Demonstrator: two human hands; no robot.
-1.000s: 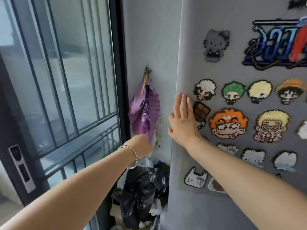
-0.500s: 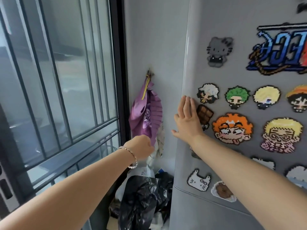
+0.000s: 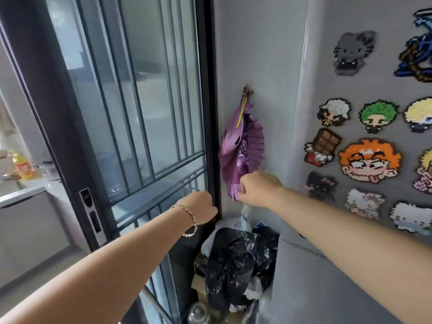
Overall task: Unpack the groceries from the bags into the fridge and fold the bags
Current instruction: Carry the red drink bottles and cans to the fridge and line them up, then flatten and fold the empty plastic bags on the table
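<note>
Far left: counter [image 3: 25, 190] with a yellow bottle [image 3: 22, 166] on it, seen blurred past the door edge.

Left-centre: dark-framed glass door [image 3: 131, 113] with grey bars behind the pane. A metal lock plate [image 3: 91, 213] sits on its left stile.

Left hand [image 3: 202, 208]: reaches forward, back of the hand to the camera, fingers curled under, just in front of the door's right frame. A bracelet [image 3: 187, 219] is on the wrist.

Centre: grey wall [image 3: 257, 54]. A purple fan [image 3: 243, 148] with a fringed lower edge hangs from a hook [image 3: 246, 90].

Right hand [image 3: 259, 189]: reaches forward, knuckles to the camera, fingers curled, at the fan's lower right edge. A pale strip [image 3: 245, 210] shows just under it. Both hands' fingertips are hidden, so I cannot tell what either one grips, if anything. Hands are apart, the left lower than the right.

Floor, in the gap between door and fridge: a white bag [image 3: 230, 226] on top at the back, crumpled black bags [image 3: 236, 260] in front of and below it. The pile is below both hands; no contact visible.

Right: grey fridge [image 3: 327, 288], doors closed, the seam between upper and lower door visible below the right forearm. Pixel-bead magnets [image 3: 370, 160] cover the upper door.
</note>
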